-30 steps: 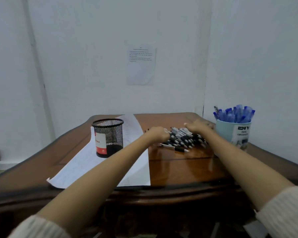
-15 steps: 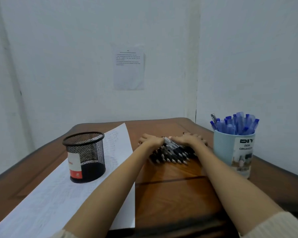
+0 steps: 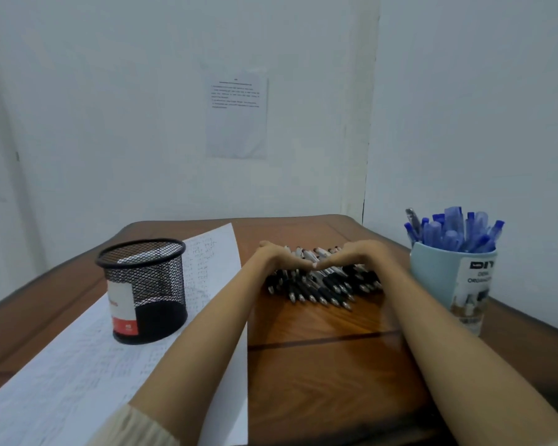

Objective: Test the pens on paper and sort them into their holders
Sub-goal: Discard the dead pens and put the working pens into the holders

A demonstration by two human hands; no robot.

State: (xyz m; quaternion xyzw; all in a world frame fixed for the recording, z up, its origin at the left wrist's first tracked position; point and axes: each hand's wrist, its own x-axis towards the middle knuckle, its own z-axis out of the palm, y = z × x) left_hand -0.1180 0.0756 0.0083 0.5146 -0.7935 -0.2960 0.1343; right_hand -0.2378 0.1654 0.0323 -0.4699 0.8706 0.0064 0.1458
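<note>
Two bare forearms reach away from the camera across a brown wooden table (image 3: 319, 375), a cream knitted sleeve (image 3: 136, 426) showing at the near left edge. A long sheet of paper (image 3: 71, 375) covered in faint pen marks lies on the left half of the table and runs from the near edge towards the far side. On that sheet, left of the left forearm, stands a black mesh pen holder (image 3: 145, 284) with a red-and-white label; no pen shows above its rim. Farther back, at the middle of the table, a pile of black-and-white pens (image 3: 316, 289) lies with its metal tips pointing near. The left hand (image 3: 277, 257) and the right hand (image 3: 360, 254) rest side by side on top of the pile, thumbs meeting tip to tip, fingers laid loosely over its far side and mostly hidden; neither pinches a single pen. On the far right, near the pile, a light blue mug (image 3: 438, 281) printed "DIY" holds a crowd of blue pens (image 3: 455, 231) upright. On the white wall behind hangs a printed notice (image 3: 237, 117), too small to read.
</note>
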